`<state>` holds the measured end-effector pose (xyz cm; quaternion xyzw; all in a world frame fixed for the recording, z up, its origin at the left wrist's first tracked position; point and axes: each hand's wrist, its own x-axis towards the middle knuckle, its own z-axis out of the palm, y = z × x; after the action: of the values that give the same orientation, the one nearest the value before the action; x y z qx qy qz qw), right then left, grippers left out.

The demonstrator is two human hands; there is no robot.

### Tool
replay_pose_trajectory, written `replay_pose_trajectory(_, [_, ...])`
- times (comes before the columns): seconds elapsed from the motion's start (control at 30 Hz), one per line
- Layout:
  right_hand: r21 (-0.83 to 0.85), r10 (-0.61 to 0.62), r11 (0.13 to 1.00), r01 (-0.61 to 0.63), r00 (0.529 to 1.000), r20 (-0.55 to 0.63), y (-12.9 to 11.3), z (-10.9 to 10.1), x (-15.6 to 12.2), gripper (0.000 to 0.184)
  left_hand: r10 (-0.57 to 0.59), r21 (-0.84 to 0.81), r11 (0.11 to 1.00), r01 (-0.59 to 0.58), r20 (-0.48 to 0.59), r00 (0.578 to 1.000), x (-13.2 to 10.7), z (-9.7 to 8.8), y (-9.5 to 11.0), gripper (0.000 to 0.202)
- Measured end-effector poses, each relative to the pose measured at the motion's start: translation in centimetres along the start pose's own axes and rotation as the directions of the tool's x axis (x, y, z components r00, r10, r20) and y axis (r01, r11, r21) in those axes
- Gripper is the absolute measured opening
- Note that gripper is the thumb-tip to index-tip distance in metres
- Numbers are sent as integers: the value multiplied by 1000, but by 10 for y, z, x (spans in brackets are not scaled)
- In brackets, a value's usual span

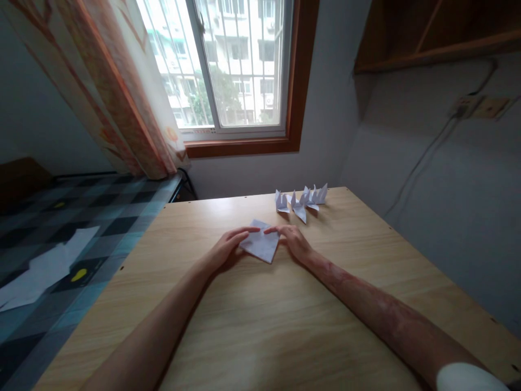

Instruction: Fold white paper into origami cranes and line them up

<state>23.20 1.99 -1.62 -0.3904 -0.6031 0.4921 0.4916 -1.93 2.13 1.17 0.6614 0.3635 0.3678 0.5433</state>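
A folded white paper (260, 244) lies flat on the wooden table (264, 326), shaped like a diamond. My left hand (226, 248) rests on its left side, fingers stretched over the upper edge. My right hand (293, 240) presses on its right corner, index finger pointing toward the left fingertip. Both hands lie flat on the sheet and do not lift it. Behind the sheet, several small folded white paper cranes (302, 201) stand in a loose group.
A bed with a checked blue-grey cover (61, 228) adjoins the table's left side, with white paper sheets (44, 269) on it. A window (228, 65) with a patterned curtain (109, 92) is ahead. A grey wall (448, 206) with a cable borders the right.
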Motion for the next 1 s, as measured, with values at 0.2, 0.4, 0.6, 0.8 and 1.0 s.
replay_pose_trajectory(0.2, [-152, 13, 988, -5, 999, 50, 5, -6, -2, 27, 71, 208, 978, -31, -185, 980, 7, 17, -11, 47])
replay_pose_trajectory(0.4, [-213, -25, 976, 51, 992, 122, 4, -21, -16, 30, 136, 337, 941, -45, -253, 958, 5, 24, -12, 39])
replay_pose_trajectory(0.6, [-342, -82, 936, 83, 996, 19, -3, -25, -22, 33, 194, 423, 903, -81, -233, 953, 3, 25, -11, 28])
replay_pose_trajectory(0.8, [-566, -217, 809, 161, 976, -32, -15, -23, -30, 31, 501, 704, 675, -219, -220, 837, -2, 30, -7, 14])
replay_pose_trajectory(1.0, [-528, -227, 801, 282, 959, 168, -10, -21, -36, 50, 427, 796, 490, -355, 136, 894, -14, 44, 2, 21])
